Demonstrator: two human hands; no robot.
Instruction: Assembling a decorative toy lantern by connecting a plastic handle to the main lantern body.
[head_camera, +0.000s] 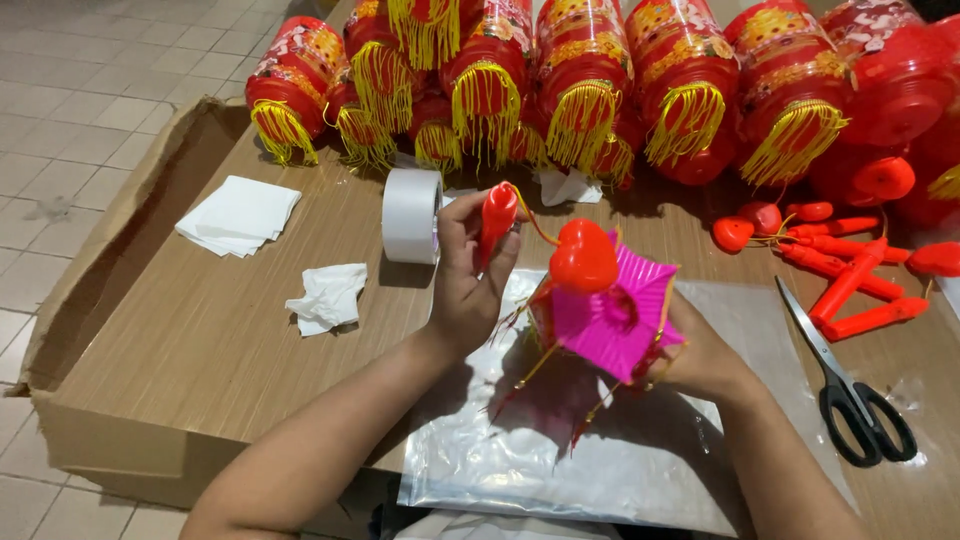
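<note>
Nearest, clear plastic bags (560, 470) flat on the table (200, 340), both forearms reaching over them. Left hand (465, 285) closed around a red plastic handle (497, 222), right hand (700, 355) gripping a folded pink lantern (610, 320) (red heart-shaped cap (583, 257) on top) held up above the bags. Beyond: white tape roll (411, 215), crumpled tissue (328, 297), black-handled scissors (850, 385) at right, red tasselled lanterns (590, 90) along the far edge.
</note>
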